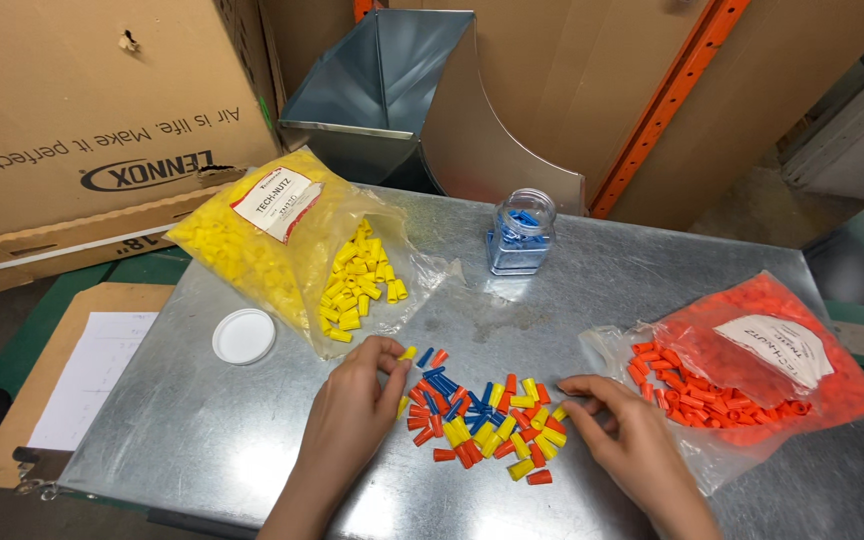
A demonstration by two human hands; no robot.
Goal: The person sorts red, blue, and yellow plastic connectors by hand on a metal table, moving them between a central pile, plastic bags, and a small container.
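We took the mixed pile of wire connectors (480, 420) at the near middle of the metal table (202, 430) as our landmark and worked from left to right.

Far left of the pile, off the table's edge, lay a clipboard with white paper (92, 375). Left of the pile sat a white round lid (243, 336). Beyond the pile and to its left lay a bag of yellow connectors (282, 245), open, with loose yellow pieces spilling toward the pile.

Our left hand (357, 400) rested at the pile's left edge, fingers curled and pinched on a yellow connector (407, 353). The pile itself was a loose, shallow scatter of small ribbed caps in yellow, orange and blue, all mingled and lying at every angle.

Beyond the pile stood a clear jar (520, 232), uncapped, holding blue connectors. Our right hand (622, 430) lay at the pile's right edge, fingertips drawn together on the table just beside the nearest yellow pieces; we could not tell whether they gripped one. Right of the pile lay a bag of orange connectors (752, 365), open toward the pile.

We judged the step in hand to be sorting by colour, with most of the pile unsorted. The next move would call for carrying the pinched yellow piece toward the yellow bag without dragging neighbours along.
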